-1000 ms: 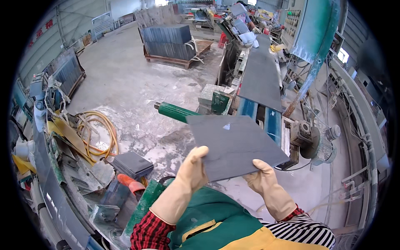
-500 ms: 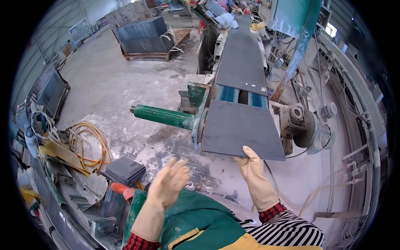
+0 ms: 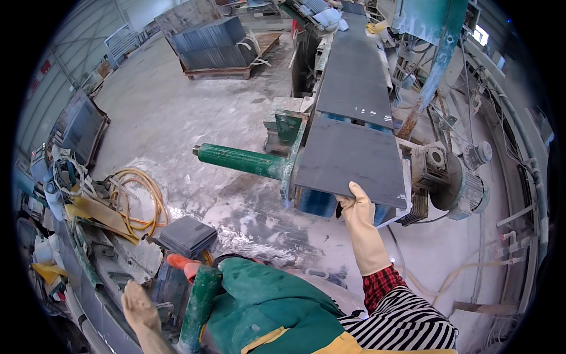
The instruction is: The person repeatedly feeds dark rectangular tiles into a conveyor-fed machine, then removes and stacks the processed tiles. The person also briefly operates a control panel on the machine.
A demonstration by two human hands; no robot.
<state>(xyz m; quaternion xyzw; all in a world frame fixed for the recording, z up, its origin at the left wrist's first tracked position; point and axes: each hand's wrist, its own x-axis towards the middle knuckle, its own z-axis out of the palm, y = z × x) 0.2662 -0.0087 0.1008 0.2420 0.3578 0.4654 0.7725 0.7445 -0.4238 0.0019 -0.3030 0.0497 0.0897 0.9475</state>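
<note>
A dark grey stone slab [image 3: 351, 158] lies flat at the near end of a roller conveyor. My right hand [image 3: 358, 224], in a cream rubber glove, grips its near edge, thumb on top and fingers curled underneath. Blue rollers [image 3: 318, 202] show below that edge. Just beyond, a longer dark slab [image 3: 356, 79] lies on the same line, with a narrow gap between the two. My left hand [image 3: 140, 310], gloved alike, is at the lower left, away from the slab. It looks empty with fingers stretched out, though slightly blurred.
A green cylinder [image 3: 239, 161] juts left from the conveyor frame. Grey motors [image 3: 457, 186] stand on its right. Several small tiles [image 3: 187, 235] are stacked at left, near a coiled yellow hose [image 3: 138, 197]. Slabs [image 3: 215, 47] stand on a pallet at the back left.
The near slab has moved away from me toward the longer one, narrowing the gap and baring rollers at the front. My left hand has swung down and left; my right hand stays on the edge.
</note>
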